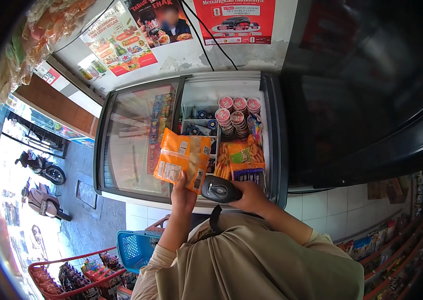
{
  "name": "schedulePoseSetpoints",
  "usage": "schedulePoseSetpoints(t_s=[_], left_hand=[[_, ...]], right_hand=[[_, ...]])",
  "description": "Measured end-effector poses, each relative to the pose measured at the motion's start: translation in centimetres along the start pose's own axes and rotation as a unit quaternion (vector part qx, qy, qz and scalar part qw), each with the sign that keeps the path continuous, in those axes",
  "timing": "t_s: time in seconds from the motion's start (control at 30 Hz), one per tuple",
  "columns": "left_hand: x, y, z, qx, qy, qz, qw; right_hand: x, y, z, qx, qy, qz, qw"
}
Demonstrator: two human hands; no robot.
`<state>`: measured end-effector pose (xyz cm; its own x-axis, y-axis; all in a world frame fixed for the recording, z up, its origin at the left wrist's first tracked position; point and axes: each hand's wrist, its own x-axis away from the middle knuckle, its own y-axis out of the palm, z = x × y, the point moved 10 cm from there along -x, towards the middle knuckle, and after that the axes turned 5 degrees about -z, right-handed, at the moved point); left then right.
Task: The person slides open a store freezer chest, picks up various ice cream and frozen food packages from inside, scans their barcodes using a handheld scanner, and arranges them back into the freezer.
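Note:
My left hand (pixel 183 192) grips the lower edge of an orange frozen-food bag (pixel 175 155), its printed back and barcode turned up toward me. In my right hand (pixel 251 197) is a black handheld barcode scanner (pixel 220 190), its head close beside the bag's barcode corner. Both are over the front of a chest freezer (pixel 191 203) whose right side is uncovered. Inside lie another orange bag (pixel 241 154) with a green label, stacked ice cream cups (pixel 224 116) with pink lids, and dark blue packs (pixel 250 175) near the front.
A sliding glass lid (pixel 131 135) covers the freezer's left side. Behind it, posters (pixel 234 22) and black cables hang on the wall. A blue basket (pixel 132 250) and a red-edged snack rack (pixel 79 265) stand at lower left. Parked motorcycles (pixel 44 167) show outside; shelves line the right.

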<state>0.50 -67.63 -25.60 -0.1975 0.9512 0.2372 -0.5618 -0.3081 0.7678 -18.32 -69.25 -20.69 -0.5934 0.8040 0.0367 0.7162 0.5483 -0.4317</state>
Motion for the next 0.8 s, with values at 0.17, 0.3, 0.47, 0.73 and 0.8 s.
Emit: schedulePoseSetpoints(t_s=[0.17,0.3,0.47,0.73,0.8], left_hand=[[0.0,-0.1,-0.3,0.015,-0.009,-0.004,1.0],[0.0,0.2,-0.3,0.01,-0.008,-0.011,1.0],[0.1,0.5,-0.4,-0.031,-0.003,0.006,1.0],[-0.5,0.9,-0.7,-0.041,-0.022,-0.008,0.999],[-0.7,0.8,-0.7,-0.043,-0.03,-0.01,0.999]], right_hand=[[0.1,-0.2,0.2,-0.014,0.004,0.005,1.0],[0.1,-0.2,0.2,-0.007,-0.009,0.015,1.0],[0.3,0.1,0.7,0.001,0.017,-0.01,1.0],[0.3,0.3,1.5,-0.005,0.039,-0.003,0.999],[0.2,0.5,1.7,-0.003,0.048,-0.005,0.999]])
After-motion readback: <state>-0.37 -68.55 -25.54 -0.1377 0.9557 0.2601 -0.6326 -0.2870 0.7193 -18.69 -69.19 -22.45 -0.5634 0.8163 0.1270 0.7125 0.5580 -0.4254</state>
